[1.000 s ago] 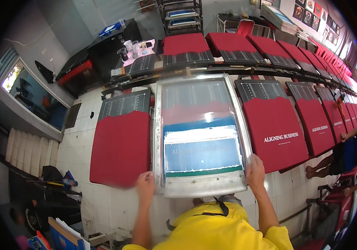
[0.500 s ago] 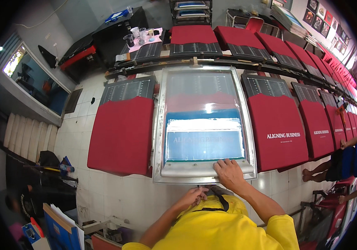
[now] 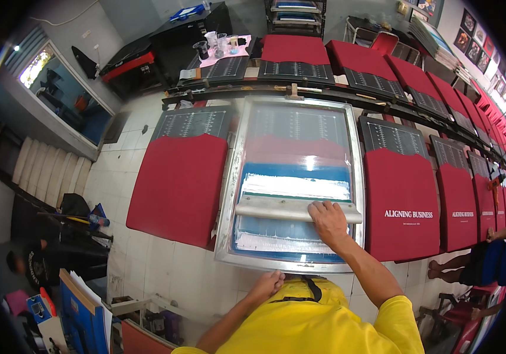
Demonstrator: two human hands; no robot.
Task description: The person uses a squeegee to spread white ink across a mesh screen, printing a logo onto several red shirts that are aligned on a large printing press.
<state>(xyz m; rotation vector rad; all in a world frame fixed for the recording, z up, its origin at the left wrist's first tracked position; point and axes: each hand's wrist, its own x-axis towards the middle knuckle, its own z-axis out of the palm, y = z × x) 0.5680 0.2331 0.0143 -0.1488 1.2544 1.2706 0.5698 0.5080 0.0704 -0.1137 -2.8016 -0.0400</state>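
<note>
A metal-framed printing screen [image 3: 228,194] lies flat over a red board, its mesh showing a blue panel with white ink. A long pale squeegee [image 3: 270,207] lies across the mesh. My right hand [image 3: 327,219] grips the squeegee near its right end. My left hand [image 3: 269,284] rests on the near edge of the frame, fingers curled against it.
Red boards sit in a curved row on both sides: a plain one [image 3: 179,186] to the left, printed ones with white lettering [image 3: 402,203] to the right. Cups stand on a dark table [image 3: 217,42] at the back. Another person's legs [image 3: 459,265] are at the right.
My hands left the frame's two near corners. The right hand moved onto the mesh and took hold of the squeegee; the left came to the near frame edge.
</note>
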